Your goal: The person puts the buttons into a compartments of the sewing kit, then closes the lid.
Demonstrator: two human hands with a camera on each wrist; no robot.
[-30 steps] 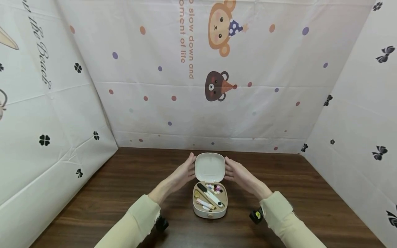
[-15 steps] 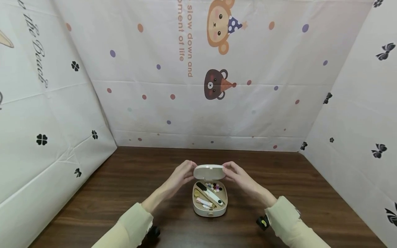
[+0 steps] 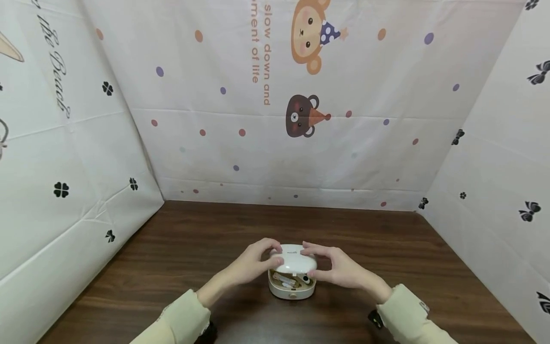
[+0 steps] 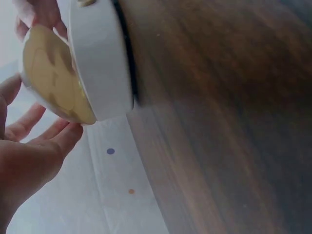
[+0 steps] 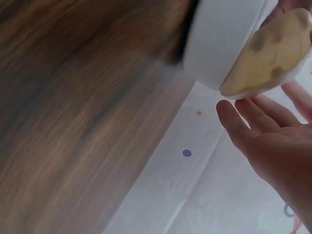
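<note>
A small white box (image 3: 292,294) stands on the wooden table, its hinged lid (image 3: 294,262) tilted partway down over the tray. Through the front gap show a white tool with a dark round end (image 3: 305,279) and a pale stick-like piece (image 3: 283,279). My left hand (image 3: 250,263) holds the lid's left side, thumb at the front and fingers farther back. On the opposite side, my right hand (image 3: 345,268) holds the lid likewise. Both wrist views show the lid's underside (image 4: 56,73), yellowish and shiny, still apart from the base at the front. The tray's rear is hidden.
The dark brown table (image 3: 206,224) runs back to a white printed cloth (image 3: 206,157) hanging behind. Similar cloth walls stand at the left (image 3: 86,157) and right (image 3: 494,167).
The lid has swung from upright forward and down over the box, covering the coloured round pieces. Both hands have moved with it, thumbs coming over to its front edge.
</note>
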